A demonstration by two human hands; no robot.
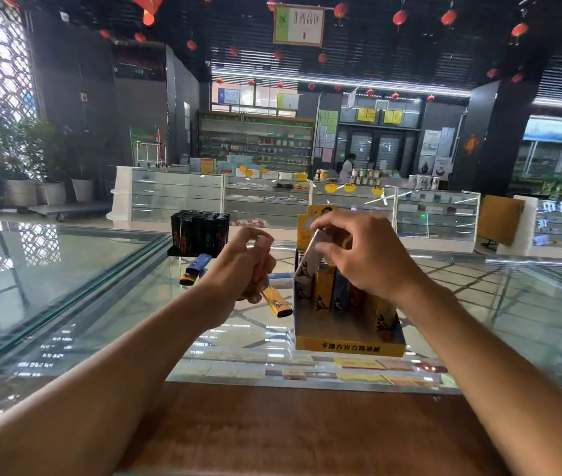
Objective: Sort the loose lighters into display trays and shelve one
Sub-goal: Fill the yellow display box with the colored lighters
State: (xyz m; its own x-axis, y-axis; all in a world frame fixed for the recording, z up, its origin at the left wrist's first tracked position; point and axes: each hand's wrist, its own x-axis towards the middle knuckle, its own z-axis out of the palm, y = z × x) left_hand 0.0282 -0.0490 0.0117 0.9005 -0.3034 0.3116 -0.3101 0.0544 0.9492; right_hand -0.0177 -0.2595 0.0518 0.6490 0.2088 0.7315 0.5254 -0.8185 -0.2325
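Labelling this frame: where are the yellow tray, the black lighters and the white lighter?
yellow tray (348, 347), head view, front panel
black lighters (200, 231), head view, middle of block
white lighter (308, 264), head view, printed body below fingers

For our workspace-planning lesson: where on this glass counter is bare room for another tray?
The glass counter is bare left of the black tray and right of the yellow tray. Crowded between the trays: a loose lighter lies there, the left hand holds lighters, the right hand holds a white lighter over the yellow tray.
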